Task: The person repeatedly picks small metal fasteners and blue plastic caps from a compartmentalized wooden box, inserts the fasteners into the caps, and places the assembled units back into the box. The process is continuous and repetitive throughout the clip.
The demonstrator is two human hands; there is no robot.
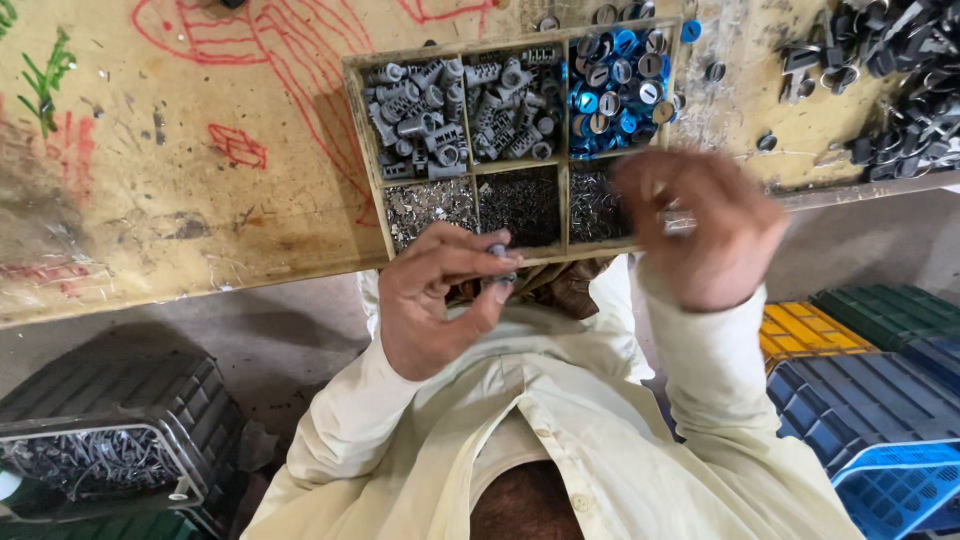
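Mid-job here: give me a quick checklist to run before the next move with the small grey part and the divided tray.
1. Left hand has a pinch grip on the small grey cylindrical part: ok.
2. Right hand is sharp enough to judge its grip: not ok, it is motion-blurred; cannot tell whether it holds anything.
3. Divided wooden tray sits on the workbench in front of both hands: ok.
4. Grey cylinders stocked in the upper left compartments: ok.
5. Blue and silver caps stocked in the upper right compartment: ok.
6. Lower compartments hold small metal bits; exact kind: cannot tell.
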